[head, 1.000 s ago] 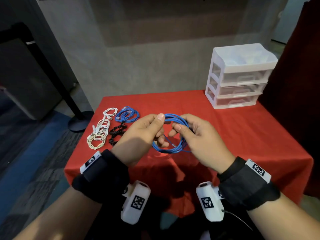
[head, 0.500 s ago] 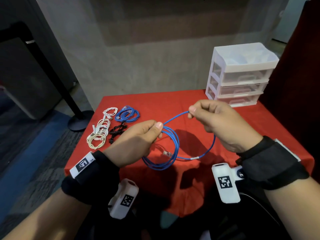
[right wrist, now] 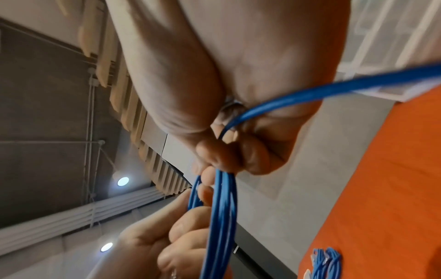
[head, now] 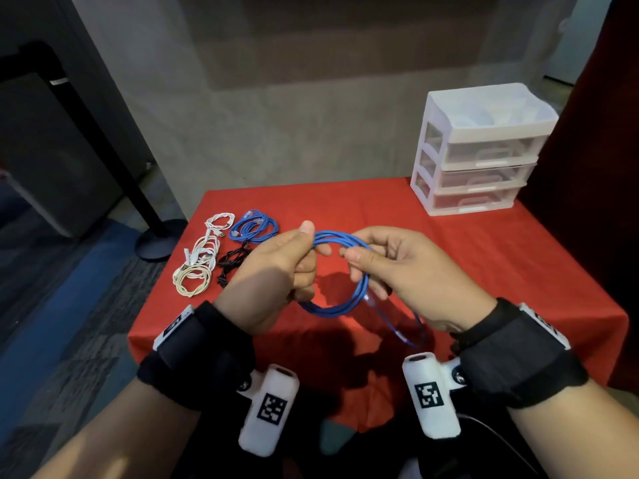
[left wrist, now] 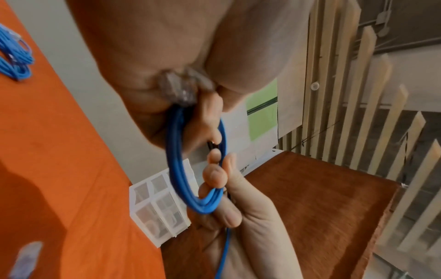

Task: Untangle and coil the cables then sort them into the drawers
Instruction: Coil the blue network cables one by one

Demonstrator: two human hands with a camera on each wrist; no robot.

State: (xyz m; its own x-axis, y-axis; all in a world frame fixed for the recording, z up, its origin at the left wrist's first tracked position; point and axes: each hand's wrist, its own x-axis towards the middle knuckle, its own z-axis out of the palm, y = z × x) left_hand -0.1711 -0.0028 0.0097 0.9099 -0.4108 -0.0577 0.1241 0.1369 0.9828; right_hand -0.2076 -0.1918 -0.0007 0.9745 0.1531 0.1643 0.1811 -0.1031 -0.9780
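Observation:
A blue network cable [head: 340, 307] hangs in round loops above the red table [head: 484, 264]. My left hand [head: 276, 267] grips the coil's left side, with a clear plug [left wrist: 177, 88] tucked against the palm. My right hand [head: 390, 267] pinches the coil's right side, and a loose tail [head: 404, 335] trails down below that wrist. The same blue cable [right wrist: 222, 217] runs between both hands in the right wrist view. The white three-drawer unit [head: 480, 150] stands at the table's far right with its drawers closed.
At the table's left lie a coiled blue cable [head: 254, 228], white cables [head: 204, 254], a cream coil [head: 192, 281] and a black cable [head: 231, 262]. A black stand base [head: 159, 238] sits on the floor beyond the left table edge.
My right hand, which had pulled a strand up and to the right, has come back to the coil. Another loop now lies on the bundle and the free tail is shorter.

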